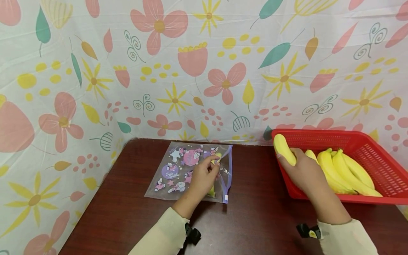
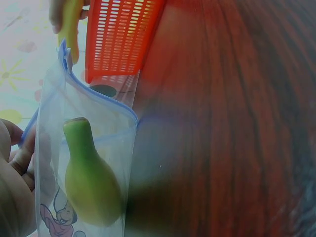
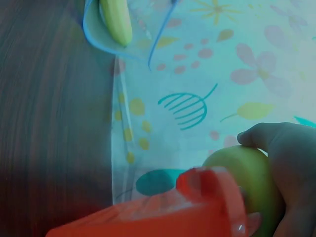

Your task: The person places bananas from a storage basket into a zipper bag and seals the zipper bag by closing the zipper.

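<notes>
A clear zip bag (image 1: 160, 186) printed with pink and purple cartoon figures lies on the table, its purple zip edge facing right and parted. My left hand (image 1: 202, 175) is over the bag, finger and thumb pinching the edge of its mouth. Inside the bag is a banana (image 2: 91, 182), its greenish stem end toward the mouth in the left wrist view. My right hand (image 1: 301, 171) grips another banana (image 1: 283, 148) above the left rim of the red basket (image 1: 390, 173). Part of that banana is hidden by the fingers.
Several more bananas (image 1: 339, 171) lie in the basket, which has perforated walls and stands at the right of the dark wooden table (image 1: 251, 223). Behind and to the left, a flower-printed cloth (image 1: 197, 95) borders the table.
</notes>
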The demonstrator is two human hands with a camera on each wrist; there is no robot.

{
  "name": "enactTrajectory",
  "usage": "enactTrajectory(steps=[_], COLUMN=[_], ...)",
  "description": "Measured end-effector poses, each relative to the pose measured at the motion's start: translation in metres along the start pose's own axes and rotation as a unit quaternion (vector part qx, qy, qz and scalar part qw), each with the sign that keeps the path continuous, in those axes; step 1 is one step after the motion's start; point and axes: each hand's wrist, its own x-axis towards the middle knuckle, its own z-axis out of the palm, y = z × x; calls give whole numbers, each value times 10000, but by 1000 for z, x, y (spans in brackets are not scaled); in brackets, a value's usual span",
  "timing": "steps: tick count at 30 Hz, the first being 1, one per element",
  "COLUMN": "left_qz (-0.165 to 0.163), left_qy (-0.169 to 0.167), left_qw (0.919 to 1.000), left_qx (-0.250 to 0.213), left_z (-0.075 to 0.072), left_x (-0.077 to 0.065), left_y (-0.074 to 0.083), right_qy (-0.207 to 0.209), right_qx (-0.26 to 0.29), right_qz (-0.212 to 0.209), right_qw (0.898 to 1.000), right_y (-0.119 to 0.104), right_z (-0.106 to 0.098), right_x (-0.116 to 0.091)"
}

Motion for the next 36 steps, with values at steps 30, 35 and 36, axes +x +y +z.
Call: enactTrajectory(steps=[30, 35, 36], left_qz=[-60, -60, -67], left_qy=[-50, -81, -89], left_qw=[9999, 9999, 9999], left_qx=[-73, -65, -72], left_z=[0, -1, -1], left_x=[0, 0, 0], left_y=[-2, -2, -2], right_qy=[-478, -576, -587], right_qx=[88, 69, 59], right_qz=[-670, -704, -716], right_qw=[9966, 9958, 9957], right_y=[-31, -34, -35], right_z=[15, 17, 18], right_x=[-17, -20, -20])
